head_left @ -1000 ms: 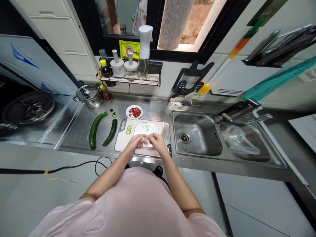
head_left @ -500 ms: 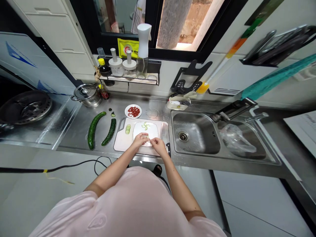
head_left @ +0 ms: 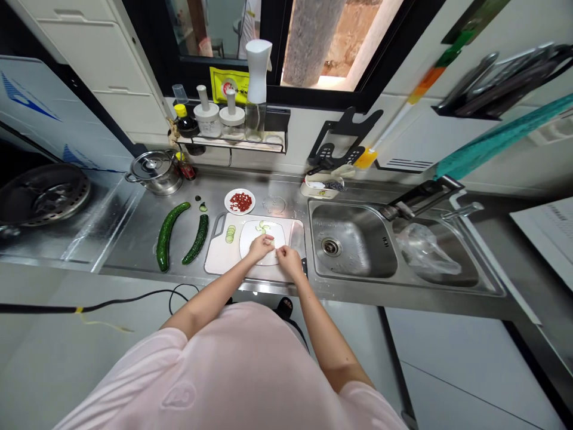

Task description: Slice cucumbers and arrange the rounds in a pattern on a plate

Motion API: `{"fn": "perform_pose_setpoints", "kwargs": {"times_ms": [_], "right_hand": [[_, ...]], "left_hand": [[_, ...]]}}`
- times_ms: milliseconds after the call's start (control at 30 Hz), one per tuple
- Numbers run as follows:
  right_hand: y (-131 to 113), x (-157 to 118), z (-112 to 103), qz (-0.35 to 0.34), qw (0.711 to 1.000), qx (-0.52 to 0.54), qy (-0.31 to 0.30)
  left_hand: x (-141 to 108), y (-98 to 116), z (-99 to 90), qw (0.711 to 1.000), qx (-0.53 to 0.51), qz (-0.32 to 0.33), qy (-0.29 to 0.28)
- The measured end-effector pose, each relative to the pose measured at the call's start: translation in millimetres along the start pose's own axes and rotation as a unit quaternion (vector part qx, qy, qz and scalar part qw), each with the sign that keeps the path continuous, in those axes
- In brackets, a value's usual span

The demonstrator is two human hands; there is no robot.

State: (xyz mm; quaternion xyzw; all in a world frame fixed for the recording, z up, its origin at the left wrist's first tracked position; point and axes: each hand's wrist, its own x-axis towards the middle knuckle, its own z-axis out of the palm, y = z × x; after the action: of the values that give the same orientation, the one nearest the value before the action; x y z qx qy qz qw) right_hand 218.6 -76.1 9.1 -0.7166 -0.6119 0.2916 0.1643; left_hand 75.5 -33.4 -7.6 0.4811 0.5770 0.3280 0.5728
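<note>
At the white plate, the left hand and the right hand are held close together, fingers curled; whether anything is gripped cannot be told.

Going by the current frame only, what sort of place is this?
Most likely a kitchen: a double-bowl stainless-steel sink is set into the counter, a lidded steel pot stands on it, and sliced cucumber lies on a cutting board.

Hands nearly met over a white plate, cucumber slices lay on a chopping board, cucumbers beside it
</note>
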Motion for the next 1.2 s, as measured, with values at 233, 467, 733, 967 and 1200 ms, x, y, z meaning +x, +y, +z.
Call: {"fn": "perform_pose_setpoints", "kwargs": {"times_ms": [233, 467, 733, 967, 1200], "right_hand": [[-5, 3, 1, 0.002, 0.993, -0.111, 0.032], [-7, 2, 6, -0.012, 0.982, -0.182, 0.057], [-5, -5, 4, -0.042, 0.979, -0.190, 0.060], [-6, -11, 5, -0.061, 0.975, -0.212, 0.034], [-7, -7, 4, -0.056, 0.971, -0.231, 0.020]], "left_hand": [[11, 12, 2.9, 0.972, 0.221, 0.085, 0.000], [12, 25, 8.4, 0.946, 0.307, 0.105, -0.017], [5, 22, 4.3, 0.905, 0.398, 0.151, 0.003], [4, 14, 0.5, 0.883, 0.429, 0.189, -0.030], [5, 16, 2.3, 0.881, 0.442, 0.168, -0.021]]}}
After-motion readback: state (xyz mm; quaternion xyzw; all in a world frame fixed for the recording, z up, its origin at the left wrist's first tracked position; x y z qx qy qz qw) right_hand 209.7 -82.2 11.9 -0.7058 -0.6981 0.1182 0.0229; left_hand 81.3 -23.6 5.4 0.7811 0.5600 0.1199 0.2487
